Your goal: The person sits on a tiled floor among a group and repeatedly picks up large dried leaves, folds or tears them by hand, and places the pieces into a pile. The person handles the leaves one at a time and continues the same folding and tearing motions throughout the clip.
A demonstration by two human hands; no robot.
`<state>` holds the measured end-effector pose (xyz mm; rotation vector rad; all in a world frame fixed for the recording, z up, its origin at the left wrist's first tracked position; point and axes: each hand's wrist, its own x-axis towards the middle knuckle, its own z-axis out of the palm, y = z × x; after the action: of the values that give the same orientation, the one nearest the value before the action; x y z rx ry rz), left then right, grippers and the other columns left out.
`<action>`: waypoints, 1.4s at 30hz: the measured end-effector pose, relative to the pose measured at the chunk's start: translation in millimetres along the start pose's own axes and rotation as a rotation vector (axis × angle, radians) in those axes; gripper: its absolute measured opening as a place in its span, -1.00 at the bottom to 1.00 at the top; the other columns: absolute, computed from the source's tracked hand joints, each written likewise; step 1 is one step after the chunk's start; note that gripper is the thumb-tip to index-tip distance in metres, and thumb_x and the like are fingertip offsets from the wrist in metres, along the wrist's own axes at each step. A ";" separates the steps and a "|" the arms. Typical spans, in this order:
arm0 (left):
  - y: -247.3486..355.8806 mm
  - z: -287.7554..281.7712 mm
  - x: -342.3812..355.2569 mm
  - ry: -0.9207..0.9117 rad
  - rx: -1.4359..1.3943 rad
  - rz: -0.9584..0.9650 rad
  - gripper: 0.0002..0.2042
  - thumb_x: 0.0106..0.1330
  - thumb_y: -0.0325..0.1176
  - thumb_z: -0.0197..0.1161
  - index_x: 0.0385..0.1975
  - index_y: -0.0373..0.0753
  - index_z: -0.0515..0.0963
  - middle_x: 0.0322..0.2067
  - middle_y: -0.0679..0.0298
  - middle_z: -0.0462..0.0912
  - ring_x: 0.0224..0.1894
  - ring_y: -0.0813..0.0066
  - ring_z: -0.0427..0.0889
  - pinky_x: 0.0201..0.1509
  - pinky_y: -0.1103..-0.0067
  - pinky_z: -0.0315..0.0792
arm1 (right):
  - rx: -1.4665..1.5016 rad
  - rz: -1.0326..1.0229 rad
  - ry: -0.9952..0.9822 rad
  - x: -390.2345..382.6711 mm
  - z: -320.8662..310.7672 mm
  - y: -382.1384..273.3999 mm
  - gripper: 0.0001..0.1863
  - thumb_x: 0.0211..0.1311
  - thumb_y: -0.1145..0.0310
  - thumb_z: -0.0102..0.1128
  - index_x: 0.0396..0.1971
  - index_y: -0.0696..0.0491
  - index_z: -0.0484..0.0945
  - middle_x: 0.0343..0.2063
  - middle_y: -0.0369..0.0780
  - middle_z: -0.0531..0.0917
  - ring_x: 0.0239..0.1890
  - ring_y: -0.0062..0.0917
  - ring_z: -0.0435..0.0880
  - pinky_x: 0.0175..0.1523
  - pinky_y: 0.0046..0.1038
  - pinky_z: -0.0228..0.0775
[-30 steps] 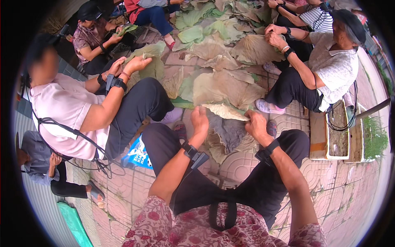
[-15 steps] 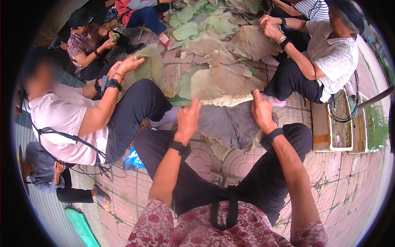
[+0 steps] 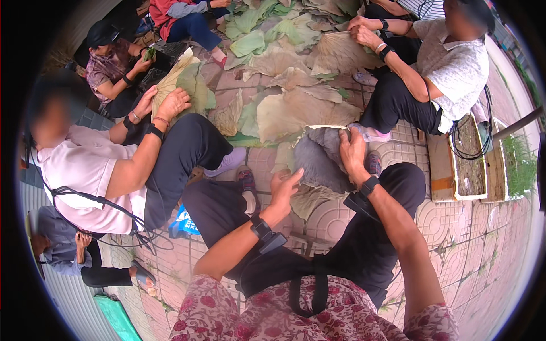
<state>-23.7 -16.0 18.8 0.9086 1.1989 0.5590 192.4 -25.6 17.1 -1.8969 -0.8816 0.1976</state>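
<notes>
Between my knees is a large dried lotus leaf, dark grey on the side facing me, with a pale edge along its top. My right hand grips its upper right edge, fingers closed on it. The leaf is bent inward and looks bunched toward that hand. At the leaf's lower left edge is my left hand, fingers stretched toward it and apart. Whether its fingertips touch the leaf is hard to tell. Below, another greenish leaf part hangs over the paving.
Ahead, a heap of pale dried leaves covers the paving. On the left a person in pink holds a leaf; on the right another person handles leaves. Planter boxes stand at right, a blue packet by my left knee.
My left hand has come off the leaf's top edge and moved down toward me. The leaf, stretched between both hands before, is now bunched at my right hand. The neighbour's leaf is raised.
</notes>
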 end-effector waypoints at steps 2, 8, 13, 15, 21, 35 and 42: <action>-0.1 3.4 -4.4 -0.121 -0.028 0.000 -0.17 0.10 -0.13 0.50 0.25 -0.41 0.18 0.09 0.01 0.45 0.17 0.26 0.45 0.20 0.43 0.37 | 0.032 -0.011 0.078 2.5 8.2 5.3 -0.73 0.28 0.34 0.14 -0.30 0.31 0.48 -0.40 0.22 0.57 -0.27 0.07 0.59 -0.15 -0.09 0.33; -27.9 39.9 -4.9 -0.268 0.101 0.110 -0.22 0.13 -0.13 0.48 0.22 -0.41 0.20 0.13 -0.02 0.39 0.19 0.30 0.42 0.23 0.46 0.34 | 0.120 0.053 0.049 -1.8 34.0 26.6 -0.63 0.27 0.29 0.15 -0.21 0.38 0.50 -0.36 0.23 0.59 -0.26 -0.02 0.61 -0.11 -0.17 0.38; -70.2 31.6 28.7 -0.283 0.281 0.210 -0.23 0.13 -0.15 0.49 0.19 -0.45 0.20 0.13 -0.02 0.38 0.20 0.28 0.42 0.20 0.47 0.38 | 0.185 0.174 -0.224 -15.0 40.4 8.4 -0.59 0.25 0.23 0.20 -0.23 0.38 0.50 -0.43 0.17 0.60 -0.33 -0.19 0.61 -0.12 -0.24 0.40; -70.4 29.7 24.2 -0.295 0.290 0.187 -0.25 0.14 -0.17 0.47 0.18 -0.49 0.20 0.11 0.00 0.40 0.17 0.31 0.46 0.16 0.49 0.41 | 0.232 0.188 -0.310 -24.6 44.3 3.6 -0.60 0.25 0.24 0.21 -0.23 0.36 0.50 -0.46 0.13 0.59 -0.37 -0.25 0.59 -0.15 -0.24 0.39; -16.0 27.3 -2.6 -0.452 0.175 0.163 -0.50 0.23 -0.20 0.38 -0.03 -0.50 0.43 -0.16 0.13 0.60 -0.06 0.42 0.61 0.03 0.52 0.48 | 0.429 0.329 -0.536 -34.5 70.0 35.3 -0.56 0.26 0.24 0.24 -0.12 0.37 0.50 -0.52 -0.13 0.56 -0.47 -0.42 0.54 -0.37 -0.33 0.37; -41.7 8.7 18.0 -0.216 0.174 0.167 -0.51 0.51 -0.03 -0.04 0.04 -0.43 0.46 -0.10 0.07 0.62 0.03 0.29 0.60 0.09 0.41 0.49 | 0.520 0.632 -0.585 -15.8 43.3 -5.7 -0.39 0.32 0.40 0.17 0.26 0.38 0.21 -0.53 -0.25 0.52 -0.68 -0.62 0.45 -0.63 -0.56 0.32; -4.3 -8.5 23.2 -0.232 0.091 0.177 -0.50 0.51 -0.03 -0.04 0.05 -0.45 0.46 -0.02 0.04 0.58 0.05 0.25 0.59 0.13 0.41 0.49 | 0.774 0.801 -0.645 1.4 19.2 0.3 -0.09 0.20 0.11 0.35 0.33 0.35 0.09 -0.09 0.00 0.56 -0.14 -0.38 0.64 -0.05 -0.28 0.52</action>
<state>-25.3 2.4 1.9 1.1332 0.9456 0.5272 184.2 -10.9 7.8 -1.3281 -0.2821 1.4687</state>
